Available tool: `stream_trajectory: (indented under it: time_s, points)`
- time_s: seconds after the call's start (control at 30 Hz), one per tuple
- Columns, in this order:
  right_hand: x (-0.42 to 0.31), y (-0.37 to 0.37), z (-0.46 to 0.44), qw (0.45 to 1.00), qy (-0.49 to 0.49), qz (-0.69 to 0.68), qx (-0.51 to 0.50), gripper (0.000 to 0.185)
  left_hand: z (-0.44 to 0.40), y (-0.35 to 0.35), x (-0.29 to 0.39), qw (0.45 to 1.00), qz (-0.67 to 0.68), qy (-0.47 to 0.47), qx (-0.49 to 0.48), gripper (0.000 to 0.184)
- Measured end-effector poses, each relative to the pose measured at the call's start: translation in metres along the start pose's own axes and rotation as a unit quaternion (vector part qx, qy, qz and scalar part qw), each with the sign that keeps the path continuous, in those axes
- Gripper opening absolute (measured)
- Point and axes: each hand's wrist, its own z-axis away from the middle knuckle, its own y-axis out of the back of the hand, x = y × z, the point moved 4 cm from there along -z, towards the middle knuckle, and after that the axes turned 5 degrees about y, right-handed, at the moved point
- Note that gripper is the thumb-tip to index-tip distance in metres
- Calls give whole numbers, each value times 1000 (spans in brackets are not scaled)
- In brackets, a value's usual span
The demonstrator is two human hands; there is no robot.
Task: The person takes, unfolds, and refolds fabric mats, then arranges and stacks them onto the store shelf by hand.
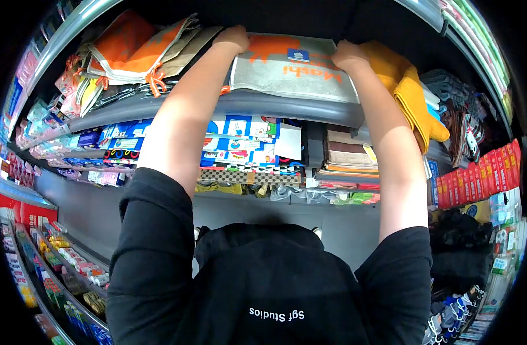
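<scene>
A grey mat with orange lettering and a small blue label (292, 72) lies on the upper shelf (275, 103), its near edge along the shelf's front. At its far left corner is my left hand (233, 39), fingers closed round the edge. My right hand (349, 54) grips the far right corner, its fingers mostly hidden behind the cloth. Folded orange and beige cloth bags (140, 49) are left of my left arm. Beside my right hand hangs a mustard-yellow cloth (410, 98), draped over the shelf's front.
Lower shelves hold blue-and-white printed packs (240, 132) and folded brown cloths (347, 146). Grey folded textiles (447, 86) sit at the right, above a row of red packets (479, 175). Shelves with small goods (74, 259) stand at the lower left.
</scene>
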Motion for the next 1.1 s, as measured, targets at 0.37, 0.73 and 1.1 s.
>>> stream_trajectory:
  time_s: [0.37, 0.73, 1.1]
  points:
    - [2, -9, -6, 998, -8, 41, -39, 34, -33, -16, -7, 995, -10, -89, 34, 31]
    - [-7, 12, 31, 989, 79, 121, 37, 23, 10, 22, 11, 987, -99, -102, 68, 28]
    - [-4, 30, 89, 975, 205, -75, -33, 18, 116, 53, 13, 932, 51, -294, -207, 32]
